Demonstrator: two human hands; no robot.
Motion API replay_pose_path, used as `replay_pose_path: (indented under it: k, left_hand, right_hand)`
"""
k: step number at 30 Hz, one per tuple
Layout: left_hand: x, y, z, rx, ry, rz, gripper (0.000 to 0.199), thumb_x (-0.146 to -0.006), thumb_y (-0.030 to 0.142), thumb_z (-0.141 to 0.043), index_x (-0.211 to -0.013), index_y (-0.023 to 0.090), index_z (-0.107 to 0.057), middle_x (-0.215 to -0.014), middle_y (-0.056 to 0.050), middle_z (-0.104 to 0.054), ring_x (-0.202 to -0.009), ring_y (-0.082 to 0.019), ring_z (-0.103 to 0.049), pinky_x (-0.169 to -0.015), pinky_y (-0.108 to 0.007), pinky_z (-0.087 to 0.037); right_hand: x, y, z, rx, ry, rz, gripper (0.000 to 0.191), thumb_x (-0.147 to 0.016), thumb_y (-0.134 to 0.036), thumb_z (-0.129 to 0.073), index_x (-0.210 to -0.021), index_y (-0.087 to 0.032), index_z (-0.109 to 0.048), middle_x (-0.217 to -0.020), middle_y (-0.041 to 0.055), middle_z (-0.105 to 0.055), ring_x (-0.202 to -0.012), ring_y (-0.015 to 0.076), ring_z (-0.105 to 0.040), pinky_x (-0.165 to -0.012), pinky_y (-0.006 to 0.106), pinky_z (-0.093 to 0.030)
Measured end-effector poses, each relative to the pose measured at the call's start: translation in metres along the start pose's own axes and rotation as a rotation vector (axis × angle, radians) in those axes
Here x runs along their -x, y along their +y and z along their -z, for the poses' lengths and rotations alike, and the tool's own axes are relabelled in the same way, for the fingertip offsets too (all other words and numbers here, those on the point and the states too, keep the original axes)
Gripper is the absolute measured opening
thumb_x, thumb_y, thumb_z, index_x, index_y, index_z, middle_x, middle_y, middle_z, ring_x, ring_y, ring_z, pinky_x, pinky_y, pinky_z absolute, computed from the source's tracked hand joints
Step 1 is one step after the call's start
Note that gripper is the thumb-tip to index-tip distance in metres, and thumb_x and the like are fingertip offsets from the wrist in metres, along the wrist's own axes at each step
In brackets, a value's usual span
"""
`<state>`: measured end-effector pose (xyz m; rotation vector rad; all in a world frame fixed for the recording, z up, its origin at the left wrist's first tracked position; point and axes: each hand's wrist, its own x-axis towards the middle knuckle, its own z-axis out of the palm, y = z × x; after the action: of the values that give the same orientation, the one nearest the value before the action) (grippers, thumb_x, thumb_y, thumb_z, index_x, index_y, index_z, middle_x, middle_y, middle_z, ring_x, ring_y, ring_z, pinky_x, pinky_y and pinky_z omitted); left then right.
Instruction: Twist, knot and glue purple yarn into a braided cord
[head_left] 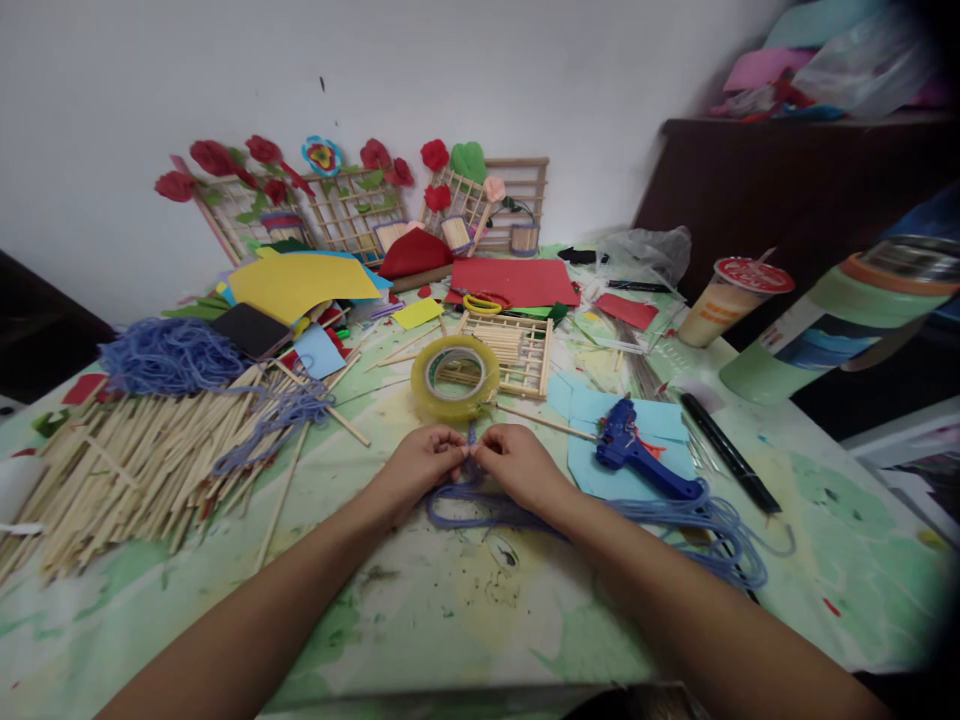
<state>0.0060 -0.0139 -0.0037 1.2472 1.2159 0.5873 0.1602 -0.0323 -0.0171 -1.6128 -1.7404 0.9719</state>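
My left hand [426, 462] and my right hand [520, 462] meet over the middle of the table, fingertips pinched together. Between them runs blue-purple yarn [472, 437], gripped by both. Its loose strands [480, 510] loop on the table beneath my hands and trail under my right forearm to a coil at the right. Just beyond my fingers lies a roll of clear yellowish tape [421, 385]. Behind the tape is a small lattice of wooden sticks [534, 375]. A blue glue gun [626, 440] rests on light blue paper [592, 470] to the right of my right hand.
Loose wooden sticks [150, 470] and a heap of blue yarn [169, 355] cover the left side. Coloured paper [307, 285] and lattices with paper flowers [330, 215] stand toward the wall. A drink cup [724, 305] and a green bottle [795, 345] are at the right.
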Motion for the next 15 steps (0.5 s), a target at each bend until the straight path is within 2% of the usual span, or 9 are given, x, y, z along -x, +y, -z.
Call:
replay_pose_path:
  k: [9, 15]
  left_hand:
    - [-0.006, -0.011, 0.0, -0.177, -0.073, -0.071, 0.022, -0.067, 0.036, -0.061, -0.067, 0.014, -0.059, -0.05, 0.001, -0.056, -0.044, -0.009, -0.04, -0.046, -0.021, -0.025]
    - [-0.01, -0.014, 0.0, -0.153, -0.018, -0.114, 0.024, -0.066, 0.038, -0.064, -0.072, 0.014, -0.061, -0.056, 0.001, -0.057, -0.047, -0.01, -0.045, -0.046, -0.021, -0.029]
  right_hand:
    - [-0.009, 0.009, -0.01, -0.111, 0.041, -0.077, 0.013, -0.073, -0.017, -0.054, -0.067, -0.017, -0.066, -0.066, 0.0014, -0.064, -0.062, 0.0122, -0.052, -0.058, 0.022, -0.034]
    - [-0.013, 0.011, -0.012, -0.142, 0.07, -0.076, 0.014, -0.072, -0.015, -0.053, -0.067, -0.017, -0.065, -0.068, 0.0015, -0.064, -0.064, 0.013, -0.053, -0.058, 0.021, -0.036]
